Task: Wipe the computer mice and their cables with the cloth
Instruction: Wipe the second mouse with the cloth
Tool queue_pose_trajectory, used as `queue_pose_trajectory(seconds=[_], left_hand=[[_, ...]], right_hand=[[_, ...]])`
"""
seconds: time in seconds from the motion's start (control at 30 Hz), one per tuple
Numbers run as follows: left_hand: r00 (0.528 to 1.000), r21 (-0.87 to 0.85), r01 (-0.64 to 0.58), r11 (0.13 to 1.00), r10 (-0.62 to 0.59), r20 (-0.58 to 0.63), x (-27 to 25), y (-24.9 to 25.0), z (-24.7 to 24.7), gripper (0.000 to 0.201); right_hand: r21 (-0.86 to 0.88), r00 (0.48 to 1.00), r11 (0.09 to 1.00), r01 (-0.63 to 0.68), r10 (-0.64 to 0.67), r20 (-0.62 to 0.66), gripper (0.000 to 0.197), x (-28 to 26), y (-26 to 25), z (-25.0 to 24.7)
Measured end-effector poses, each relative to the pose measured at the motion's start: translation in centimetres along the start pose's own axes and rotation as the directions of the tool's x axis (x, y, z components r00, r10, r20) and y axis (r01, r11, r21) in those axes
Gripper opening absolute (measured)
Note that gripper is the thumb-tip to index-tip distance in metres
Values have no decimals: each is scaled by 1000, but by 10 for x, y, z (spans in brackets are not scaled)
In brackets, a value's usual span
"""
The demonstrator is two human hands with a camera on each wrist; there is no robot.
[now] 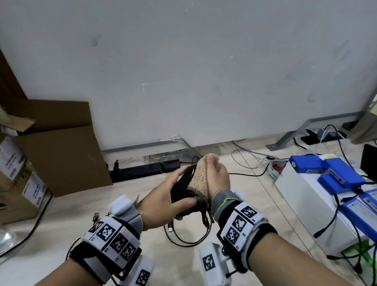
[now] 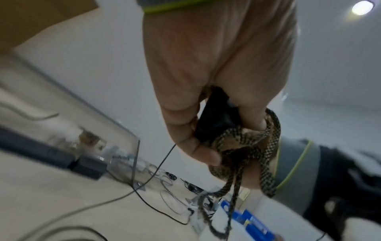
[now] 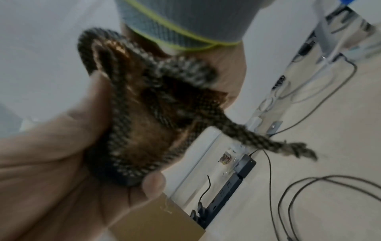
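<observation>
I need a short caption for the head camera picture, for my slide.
Left hand grips a black mouse while the right hand presses a tan cloth against it.

Boxes (image 1: pixel 3 168) left, batteries (image 1: pixel 334 176) right (cables (image 1: pixel 186 234) between).

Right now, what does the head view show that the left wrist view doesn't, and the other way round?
Only the head view shows both wrists with their marker bands, the cardboard boxes on the left and the black cable looped on the floor below the hands. Only the left wrist view shows a ceiling light and, close up, the cloth's dark patterned edging hanging loose. Both show the left hand gripping the black mouse, the right hand pressing the cloth against it, and the blue boxes.
</observation>
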State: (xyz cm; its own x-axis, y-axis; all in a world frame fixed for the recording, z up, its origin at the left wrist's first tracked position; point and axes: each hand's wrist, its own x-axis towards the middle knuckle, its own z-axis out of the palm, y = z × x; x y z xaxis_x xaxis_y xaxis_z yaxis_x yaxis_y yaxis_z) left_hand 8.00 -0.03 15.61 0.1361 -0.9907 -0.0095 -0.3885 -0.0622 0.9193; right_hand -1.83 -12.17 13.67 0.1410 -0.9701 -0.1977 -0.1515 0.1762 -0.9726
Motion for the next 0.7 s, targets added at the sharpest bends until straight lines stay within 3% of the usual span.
queue_pose_trajectory(seconds=[0.1,0.2,0.3,0.37,0.47,0.53,0.57,0.6,0.63,0.7], left_hand=[[999,292,42,955,-30,-46,1,-9,-2,104],[994,381,30,924,14,-112,1,-14,0,108],[979,361,7,933,67,-193,1,-15,2,109],[975,329,1,944,72,-210,1,-15,3,108],[971,216,-24,976,74,-226,-6,-12,0,99],[961,-10,8,1000,-10,-275,-6,-9,-5,72],[957,-205,31,978,-89,-277,-4,-8,-8,56],[956,-431,50,901,-169,-241,-2,-8,-12,41],[957,-635,75,769,-234,-170,0,-7,-14,32],[963,-836,70,544,-255,-85,1,-9,-16,26]], right_hand=[[-200,977,962,189,-204,-59,42,-23,-3,6],[-481,887,759,439,-450,100,41,-46,-1,10],[-478,876,759,442,-481,45,41,-37,0,4],[-418,924,850,319,-377,-62,39,-21,-1,0],[-194,991,980,34,-58,-119,39,1,9,2],[137,988,981,-135,143,-49,43,9,12,1],[339,976,915,-217,212,51,45,9,11,0],[492,955,819,-296,243,170,50,8,9,1],[572,931,737,-360,245,270,56,6,6,2],[584,904,700,-411,234,357,71,-2,1,10]])
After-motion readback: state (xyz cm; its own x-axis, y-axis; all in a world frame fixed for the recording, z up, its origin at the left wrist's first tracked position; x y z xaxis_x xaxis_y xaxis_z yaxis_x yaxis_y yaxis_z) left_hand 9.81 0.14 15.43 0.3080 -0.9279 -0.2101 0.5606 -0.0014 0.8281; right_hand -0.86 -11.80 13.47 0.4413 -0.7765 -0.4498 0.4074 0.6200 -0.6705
